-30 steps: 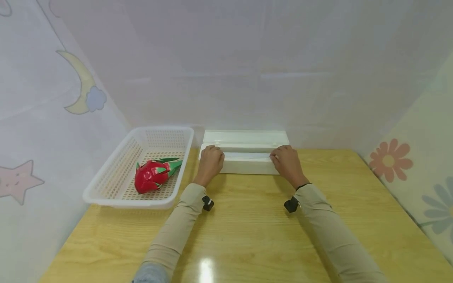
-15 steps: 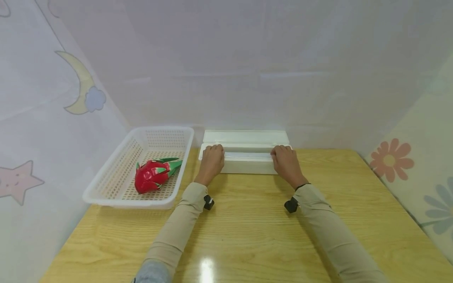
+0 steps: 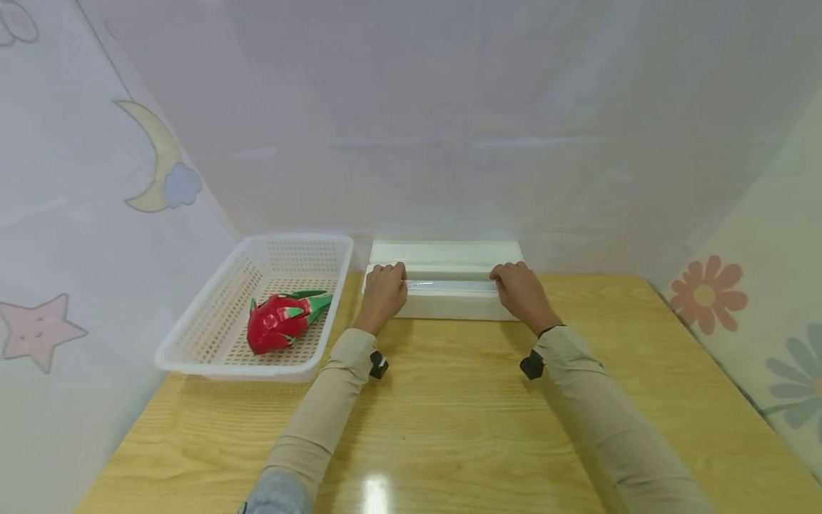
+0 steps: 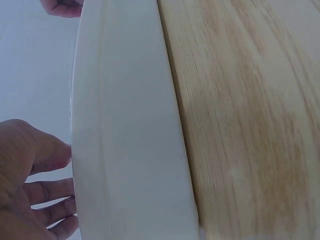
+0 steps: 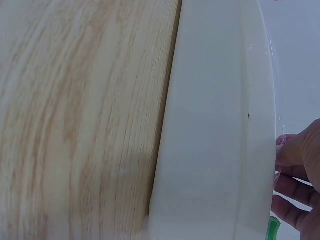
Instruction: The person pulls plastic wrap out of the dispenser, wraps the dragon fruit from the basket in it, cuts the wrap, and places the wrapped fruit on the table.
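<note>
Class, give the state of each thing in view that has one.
Long white rectangular box: open, lid raised.
White perforated plastic basket: upright.
Red-and-green dragon fruit: lying in the basket.
Clear plastic film: creased, at the box opening.
Left hand: at the box, grip hidden.
Right hand: apparently pinching the film.

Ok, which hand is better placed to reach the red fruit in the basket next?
Probably the left hand: it is at the end of the white box nearer the basket and the red fruit. The right hand is at the opposite end, farther away.
</note>
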A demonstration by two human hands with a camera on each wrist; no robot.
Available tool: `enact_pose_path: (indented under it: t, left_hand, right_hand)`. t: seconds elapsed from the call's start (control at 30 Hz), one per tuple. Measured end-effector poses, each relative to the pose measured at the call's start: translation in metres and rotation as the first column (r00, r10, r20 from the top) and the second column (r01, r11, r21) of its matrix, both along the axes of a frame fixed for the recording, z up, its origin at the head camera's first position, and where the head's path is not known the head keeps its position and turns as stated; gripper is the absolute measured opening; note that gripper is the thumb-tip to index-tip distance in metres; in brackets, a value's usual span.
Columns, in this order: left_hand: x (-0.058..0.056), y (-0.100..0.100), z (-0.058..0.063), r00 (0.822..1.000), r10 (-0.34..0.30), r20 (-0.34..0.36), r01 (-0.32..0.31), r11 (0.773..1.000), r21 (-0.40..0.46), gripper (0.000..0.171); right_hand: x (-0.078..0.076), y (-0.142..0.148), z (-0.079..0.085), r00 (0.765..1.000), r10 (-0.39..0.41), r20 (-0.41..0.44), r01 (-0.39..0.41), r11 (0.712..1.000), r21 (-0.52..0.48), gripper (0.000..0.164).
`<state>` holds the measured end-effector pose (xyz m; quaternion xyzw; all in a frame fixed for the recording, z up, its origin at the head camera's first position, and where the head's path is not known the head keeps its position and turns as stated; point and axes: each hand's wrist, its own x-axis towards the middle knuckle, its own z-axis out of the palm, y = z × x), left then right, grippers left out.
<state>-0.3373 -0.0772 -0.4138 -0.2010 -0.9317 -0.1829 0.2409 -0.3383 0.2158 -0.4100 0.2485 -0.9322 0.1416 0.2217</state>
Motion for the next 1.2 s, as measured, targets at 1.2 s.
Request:
enact_pose_path:
  t: [1.2]
  left_hand:
    - [-0.0009,-0.0072,0.0047,0.99,0.066,-0.125,-0.072,0.997,-0.043,0.01]
  right_hand:
    - [0.0041,0.0092,-0.0011,0.977,-0.036,-0.208,0.026,0.998,-0.053,0.005]
